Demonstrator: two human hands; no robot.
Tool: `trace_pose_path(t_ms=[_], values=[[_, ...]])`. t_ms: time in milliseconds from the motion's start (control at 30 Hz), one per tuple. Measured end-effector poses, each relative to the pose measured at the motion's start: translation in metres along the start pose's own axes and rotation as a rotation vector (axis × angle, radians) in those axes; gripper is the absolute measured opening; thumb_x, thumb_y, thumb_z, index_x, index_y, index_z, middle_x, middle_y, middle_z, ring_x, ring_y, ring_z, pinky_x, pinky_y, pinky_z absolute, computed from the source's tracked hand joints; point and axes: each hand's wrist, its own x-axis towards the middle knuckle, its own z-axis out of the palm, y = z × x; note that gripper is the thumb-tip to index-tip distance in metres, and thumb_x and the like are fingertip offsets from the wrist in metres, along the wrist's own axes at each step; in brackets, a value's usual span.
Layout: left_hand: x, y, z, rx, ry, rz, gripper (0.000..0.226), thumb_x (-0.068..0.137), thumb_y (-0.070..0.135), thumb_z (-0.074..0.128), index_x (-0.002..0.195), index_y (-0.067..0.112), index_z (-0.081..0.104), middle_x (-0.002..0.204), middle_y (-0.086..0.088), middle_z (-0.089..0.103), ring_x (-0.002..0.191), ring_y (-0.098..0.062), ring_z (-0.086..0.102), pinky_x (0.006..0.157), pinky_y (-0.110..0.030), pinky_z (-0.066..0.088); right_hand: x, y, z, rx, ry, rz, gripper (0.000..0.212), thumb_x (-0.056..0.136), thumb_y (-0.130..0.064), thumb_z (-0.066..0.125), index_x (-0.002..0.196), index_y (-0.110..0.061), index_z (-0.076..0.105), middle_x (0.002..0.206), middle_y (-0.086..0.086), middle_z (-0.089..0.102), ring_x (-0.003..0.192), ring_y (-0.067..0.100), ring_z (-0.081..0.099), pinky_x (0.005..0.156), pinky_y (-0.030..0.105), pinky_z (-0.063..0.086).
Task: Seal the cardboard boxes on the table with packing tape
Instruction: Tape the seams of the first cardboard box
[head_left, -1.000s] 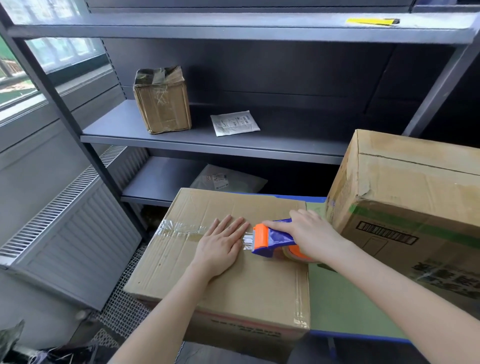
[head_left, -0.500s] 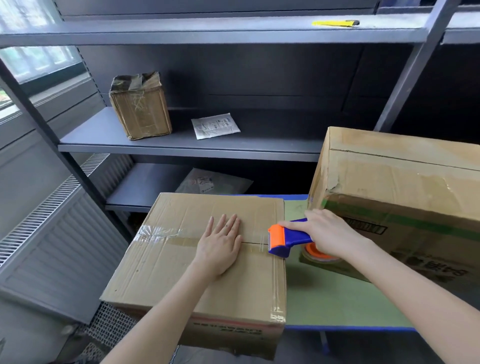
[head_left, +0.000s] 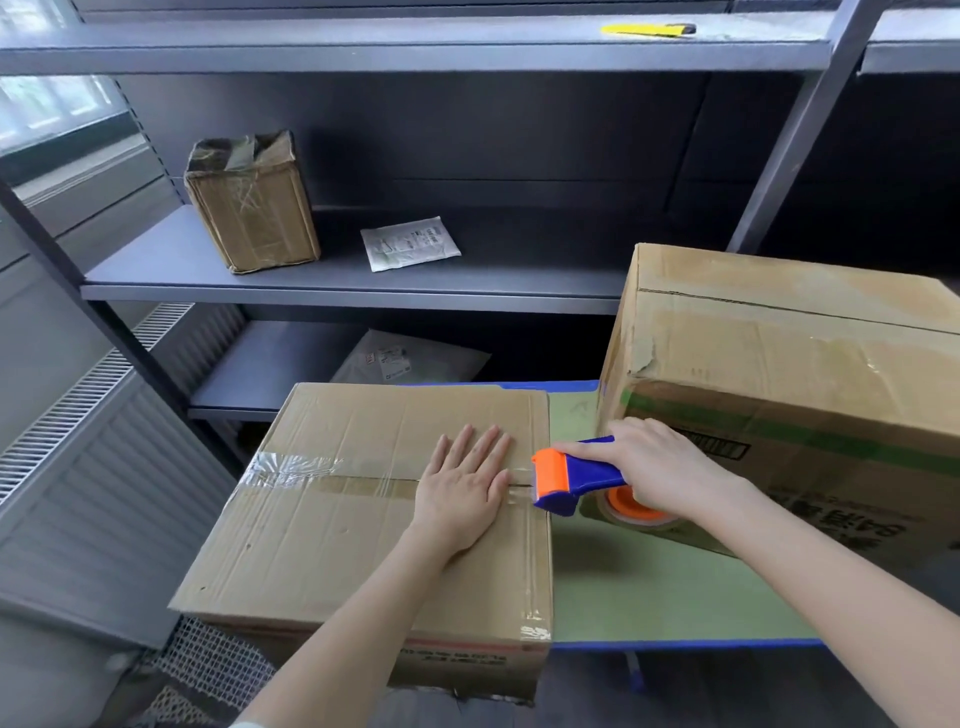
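One tall box (head_left: 779, 353) crowds right hand (head_left: 660, 467) gripping tape dispenser (head_left: 576, 478); left hand (head_left: 465, 493) flat.

You work in soft daylight from the window (head_left: 47, 109), up and left of the taped box (head_left: 363, 545). The clear tape (head_left: 291, 467) on its left half glints. Behind the box the shelving (head_left: 363, 291) falls dark. Right of it, a faint shadow lies on the desk (head_left: 649, 597) under the tape dispenser (head_left: 576, 478). Your wide lens bows the uprights (head_left: 789, 140) toward the frame edges, and print on the box's front is too soft to read.
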Motion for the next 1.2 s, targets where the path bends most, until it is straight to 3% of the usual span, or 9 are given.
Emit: trace_pose_path(t_ms=[100, 233, 367, 533, 733, 933, 1200], values=[[0.001, 0.0, -0.001, -0.005, -0.015, -0.006, 0.051, 0.101, 0.043, 0.01, 0.149, 0.036, -0.006, 0.157, 0.016, -0.007, 0.145, -0.012, -0.013, 0.117, -0.036, -0.011, -0.021, 0.025, -0.003, -0.028, -0.033, 0.077, 0.073, 0.094, -0.007, 0.031, 0.142, -0.055, 0.005, 0.094, 0.0, 0.037, 0.087, 0.018, 0.036, 0.074, 0.027, 0.026], [0.003, 0.011, -0.007, -0.056, -0.045, -0.076, 0.056, 0.098, 0.053, 0.016, 0.15, 0.037, 0.002, 0.158, 0.016, -0.001, 0.145, -0.013, -0.01, 0.117, -0.041, -0.011, -0.033, 0.025, -0.001, -0.069, -0.046, 0.097, 0.072, 0.096, -0.008, 0.032, 0.142, -0.053, 0.001, 0.109, 0.003, 0.043, 0.101, 0.021, 0.042, 0.076, 0.027, 0.024], [0.009, 0.038, -0.009, -0.057, -0.007, -0.165, 0.071, 0.091, 0.066, 0.02, 0.147, 0.022, 0.018, 0.156, 0.004, 0.013, 0.145, -0.026, -0.003, 0.116, -0.048, -0.003, -0.031, 0.019, 0.003, -0.122, -0.045, 0.094, 0.067, 0.099, -0.009, 0.031, 0.145, -0.05, 0.004, 0.118, 0.007, 0.044, 0.108, 0.025, 0.041, 0.084, 0.031, 0.028], [0.01, 0.043, -0.004, 0.034, -0.027, -0.12, 0.071, 0.093, 0.065, 0.009, 0.151, 0.027, -0.004, 0.158, 0.008, -0.01, 0.144, -0.021, -0.017, 0.114, -0.05, -0.014, -0.024, 0.016, 0.008, -0.152, -0.065, 0.078, 0.067, 0.098, -0.011, 0.036, 0.146, -0.047, 0.006, 0.119, 0.009, 0.045, 0.11, 0.027, 0.042, 0.093, 0.034, 0.031], [0.015, 0.053, -0.002, 0.072, 0.005, -0.01, 0.06, 0.102, 0.042, 0.013, 0.151, 0.009, -0.001, 0.159, -0.005, -0.004, 0.146, -0.018, -0.01, 0.116, -0.038, -0.01, -0.028, 0.025, 0.006, -0.113, -0.032, 0.078, 0.07, 0.097, -0.008, 0.033, 0.145, -0.05, 0.004, 0.106, 0.005, 0.042, 0.105, 0.024, 0.042, 0.089, 0.031, 0.031], [0.014, 0.052, 0.002, 0.01, 0.022, -0.039, 0.076, 0.095, 0.062, 0.01, 0.15, 0.013, -0.005, 0.159, -0.001, -0.006, 0.145, -0.013, -0.011, 0.118, -0.034, -0.01, -0.038, 0.025, -0.004, -0.06, -0.05, 0.099, 0.072, 0.098, -0.009, 0.034, 0.144, -0.05, -0.002, 0.115, 0.006, 0.042, 0.108, 0.023, 0.04, 0.083, 0.029, 0.027], [0.015, 0.053, 0.002, 0.032, -0.014, -0.047, 0.077, 0.095, 0.061, 0.011, 0.15, 0.011, -0.008, 0.159, -0.003, -0.008, 0.144, -0.014, -0.014, 0.118, -0.035, -0.008, -0.043, 0.026, -0.003, -0.032, -0.107, 0.103, 0.071, 0.098, -0.014, 0.037, 0.144, -0.05, -0.003, 0.111, 0.005, 0.04, 0.107, 0.023, 0.041, 0.083, 0.03, 0.029]])
